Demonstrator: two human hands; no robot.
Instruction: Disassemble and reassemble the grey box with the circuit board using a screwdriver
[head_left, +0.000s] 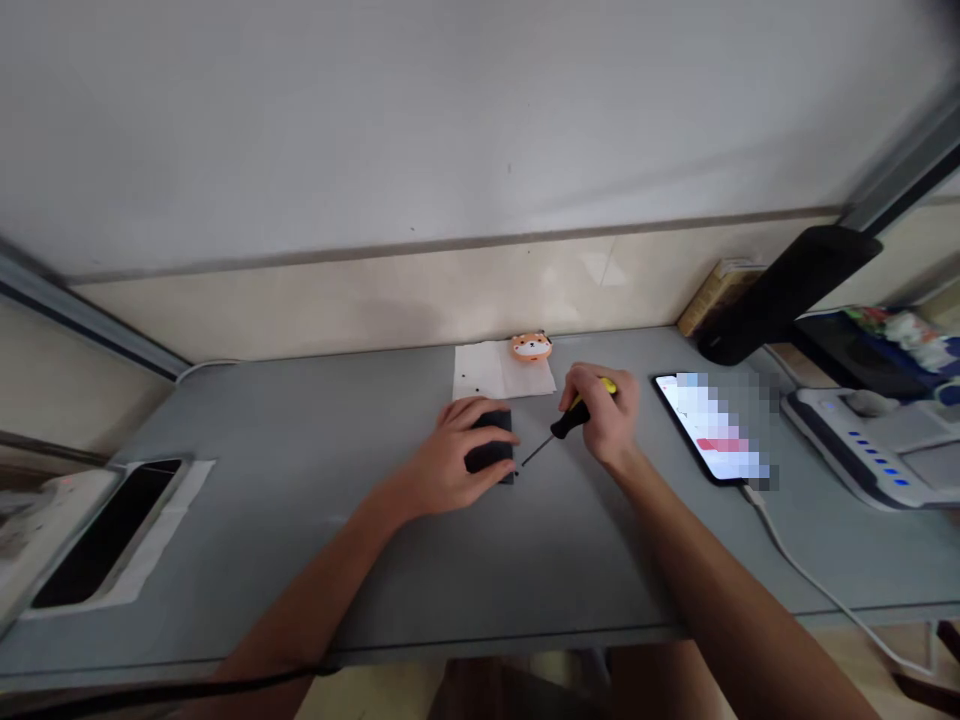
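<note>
My left hand (442,465) is closed around a small black box-like object (489,445), holding it on the grey desk. Its exact kind I cannot make out. In my right hand (604,415) is a screwdriver (571,416) with a black and yellow handle. The thin shaft slants down to the left, its tip close to the black object's right side. A tiny dark bit, perhaps a screw, shows by the tip; whether the two touch I cannot tell. Behind the hands lies a white paper sheet (480,368) with a few small dark specks on it.
An orange animal-faced case (532,347) rests on the paper. To the right lie a lit phone (709,425) with a white cable (799,565), a black cylinder (787,295) and a white-and-grey device (877,450). A dark-screened device (112,530) is at the left. A wall (375,300) bounds the back.
</note>
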